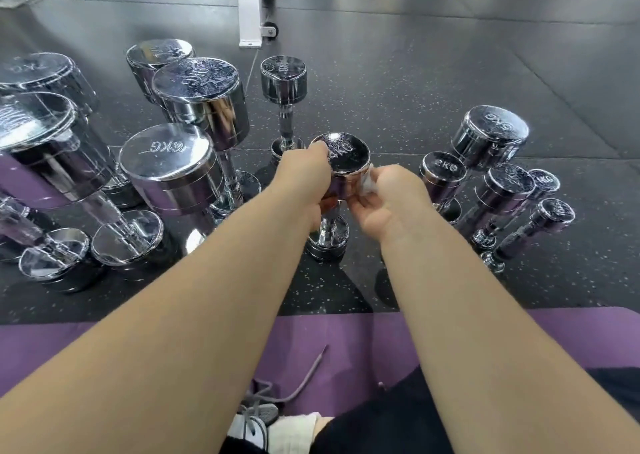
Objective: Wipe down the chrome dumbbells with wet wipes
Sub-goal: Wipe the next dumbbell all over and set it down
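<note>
4KG dumbbell (346,155) is stood on end on the speckled floor (398,100) at mid-frame, and every place below is given from it. Nearest the camera, on the near side of it, a shoe (254,426) with loose laces is seen on a purple mat (346,336). Both bare forearms are stretched from there to the 4KG dumbbell. Its upper head is gripped by the left hand (304,173), whose fingers are curled over the left rim; the thumb is hidden. A white wipe (367,184) is pinched in the right hand (391,194) between thumb and bent fingers and is pressed to the right side of the same head. The handle and lower head are not touched by the wipe.

Left of it, larger dumbbells are stood close together, a 6KG dumbbell (169,162) nearest. Right of it a smaller cluster is found, with a 2KG dumbbell (443,171) just beside it. Beyond it a slim dumbbell (284,83) is stood, and well beyond that a white frame (250,10) on castors.

The task is judged to be partway through. A wet speckle is seen on the 4KG top and on several tops right of and beyond it, which suggests wiping there. The 6KG top looks dry and is probably left to do. Which pieces are finished cannot be told for certain.
</note>
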`<state>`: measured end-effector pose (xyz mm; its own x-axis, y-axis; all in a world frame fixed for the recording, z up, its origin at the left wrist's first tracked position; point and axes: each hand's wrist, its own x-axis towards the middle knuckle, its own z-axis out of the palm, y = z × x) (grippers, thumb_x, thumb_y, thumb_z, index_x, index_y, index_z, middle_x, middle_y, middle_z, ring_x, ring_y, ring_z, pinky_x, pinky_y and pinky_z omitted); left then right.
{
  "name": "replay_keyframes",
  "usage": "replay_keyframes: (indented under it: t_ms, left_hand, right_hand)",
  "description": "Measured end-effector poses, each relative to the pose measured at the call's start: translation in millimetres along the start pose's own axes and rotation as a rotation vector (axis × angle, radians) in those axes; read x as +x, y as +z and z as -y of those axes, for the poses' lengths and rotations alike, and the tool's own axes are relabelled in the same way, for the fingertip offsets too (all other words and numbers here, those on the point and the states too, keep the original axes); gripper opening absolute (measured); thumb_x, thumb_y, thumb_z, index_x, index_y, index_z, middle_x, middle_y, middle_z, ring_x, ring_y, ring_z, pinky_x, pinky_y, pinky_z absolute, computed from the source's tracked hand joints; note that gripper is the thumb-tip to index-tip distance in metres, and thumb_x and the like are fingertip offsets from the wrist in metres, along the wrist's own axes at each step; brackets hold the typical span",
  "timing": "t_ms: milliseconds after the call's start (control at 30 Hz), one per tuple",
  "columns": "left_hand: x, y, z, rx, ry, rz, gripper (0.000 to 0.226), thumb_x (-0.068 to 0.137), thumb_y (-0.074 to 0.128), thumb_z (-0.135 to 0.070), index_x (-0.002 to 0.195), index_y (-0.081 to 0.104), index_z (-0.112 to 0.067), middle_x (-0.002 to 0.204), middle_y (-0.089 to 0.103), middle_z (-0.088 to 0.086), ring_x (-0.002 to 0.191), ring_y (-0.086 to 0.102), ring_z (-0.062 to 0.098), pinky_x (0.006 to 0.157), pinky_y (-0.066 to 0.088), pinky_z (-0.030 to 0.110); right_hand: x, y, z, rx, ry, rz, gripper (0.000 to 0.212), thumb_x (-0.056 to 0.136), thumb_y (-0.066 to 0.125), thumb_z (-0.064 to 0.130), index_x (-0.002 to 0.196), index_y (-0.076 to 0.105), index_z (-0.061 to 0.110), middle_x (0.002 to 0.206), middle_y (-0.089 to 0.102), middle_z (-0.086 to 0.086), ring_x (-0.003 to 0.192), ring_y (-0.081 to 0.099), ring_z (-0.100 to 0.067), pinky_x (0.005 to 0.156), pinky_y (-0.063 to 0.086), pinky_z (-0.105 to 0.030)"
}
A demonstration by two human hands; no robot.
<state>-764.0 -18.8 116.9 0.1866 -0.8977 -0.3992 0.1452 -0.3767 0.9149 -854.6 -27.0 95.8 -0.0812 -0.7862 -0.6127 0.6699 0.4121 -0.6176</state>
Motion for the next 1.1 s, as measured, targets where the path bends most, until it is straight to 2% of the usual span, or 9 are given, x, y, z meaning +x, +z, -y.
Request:
replay_keyframes:
  t_ms: [133, 233, 333, 467, 533, 600, 767, 933, 1100]
  left_hand:
    - [2, -10, 3, -0.017, -0.017, 0.027, 0.021, 0.099, 0.047, -0.029, 0.084, 0.054, -0.016, 0.051, 0.062, -0.004, 0.044, 0.058, 0.009, 0.056, 0.050, 0.024]
    - [5, -21, 8, 0.040, -0.043, 0.044, 0.022, 0.098, 0.046, -0.040, 0.089, 0.055, -0.023, 0.069, 0.063, -0.002, 0.061, 0.058, 0.013, 0.064, 0.050, 0.027]
    - [3, -28, 18, 0.020, -0.050, 0.114, 0.018, 0.096, 0.051, -0.041, 0.103, 0.057, -0.025, 0.088, 0.065, 0.000, 0.074, 0.060, 0.016, 0.074, 0.050, 0.030]
    - [-1, -50, 27, -0.097, -0.032, 0.337, 0.052, 0.084, 0.066, -0.011, 0.129, 0.053, -0.033, 0.101, 0.072, 0.004, 0.081, 0.069, 0.018, 0.074, 0.057, 0.029]
    - [-3, -51, 26, -0.153, -0.035, 0.371, 0.076, 0.071, 0.070, 0.004, 0.134, 0.049, -0.033, 0.105, 0.072, 0.010, 0.084, 0.072, 0.020, 0.080, 0.056, 0.028]
    - [-6, -46, 27, -0.117, -0.004, 0.277, 0.079, 0.071, 0.068, 0.016, 0.134, 0.050, -0.029, 0.109, 0.069, 0.016, 0.085, 0.073, 0.023, 0.077, 0.060, 0.029]
    - [-9, -27, 46, -0.135, 0.082, -0.088, 0.020, 0.079, 0.070, 0.008, 0.088, 0.066, -0.009, 0.091, 0.072, 0.013, 0.083, 0.072, 0.025, 0.079, 0.059, 0.032]
    - [-4, -14, 44, -0.170, 0.114, -0.279, 0.027, 0.078, 0.067, 0.005, 0.065, 0.067, -0.018, 0.068, 0.069, 0.003, 0.065, 0.063, 0.019, 0.067, 0.054, 0.027]
    - [4, -16, 38, -0.143, 0.241, -0.334, 0.022, 0.085, 0.071, -0.015, 0.067, 0.073, -0.027, 0.068, 0.071, -0.004, 0.066, 0.062, 0.013, 0.071, 0.054, 0.026]
  right_hand:
    - [-25, -4, -13, -0.046, 0.063, 0.044, 0.026, 0.097, 0.036, -0.004, 0.085, 0.056, 0.006, 0.080, 0.059, -0.010, 0.076, 0.061, -0.020, 0.082, 0.052, -0.030]
    - [-19, -8, -13, 0.000, 0.072, 0.024, 0.022, 0.098, 0.038, -0.004, 0.108, 0.056, 0.004, 0.084, 0.060, -0.011, 0.093, 0.067, -0.022, 0.078, 0.052, -0.028]
    - [-19, -10, -16, -0.113, 0.141, 0.067, 0.034, 0.099, 0.036, 0.003, 0.123, 0.059, 0.006, 0.099, 0.069, -0.008, 0.081, 0.065, -0.016, 0.074, 0.048, -0.023]
    - [-27, -10, -22, -0.021, 0.152, 0.123, 0.027, 0.099, 0.033, -0.010, 0.095, 0.058, 0.000, 0.108, 0.063, -0.015, 0.111, 0.059, -0.021, 0.096, 0.047, -0.023]
    - [-28, -12, -18, 0.044, 0.124, 0.118, 0.020, 0.099, 0.037, -0.011, 0.098, 0.057, -0.006, 0.107, 0.058, -0.019, 0.101, 0.060, -0.025, 0.086, 0.054, -0.024]
    - [-30, -14, -14, 0.039, 0.119, 0.112, 0.012, 0.097, 0.047, -0.008, 0.103, 0.058, -0.009, 0.102, 0.060, -0.021, 0.084, 0.062, -0.023, 0.067, 0.058, -0.022]
    - [-33, -11, -18, -0.040, 0.002, 0.065, 0.006, 0.092, 0.055, -0.010, 0.094, 0.060, -0.008, 0.089, 0.063, -0.018, 0.070, 0.063, -0.019, 0.053, 0.057, -0.018]
    - [-30, -6, -26, -0.167, -0.329, -0.093, 0.018, 0.085, 0.058, -0.013, 0.086, 0.061, 0.005, 0.078, 0.065, -0.010, 0.064, 0.063, -0.014, 0.056, 0.053, -0.018]
    - [-31, -2, -30, -0.044, -0.379, -0.048, 0.020, 0.077, 0.062, -0.015, 0.087, 0.062, 0.003, 0.075, 0.065, -0.008, 0.062, 0.062, -0.011, 0.059, 0.054, -0.018]
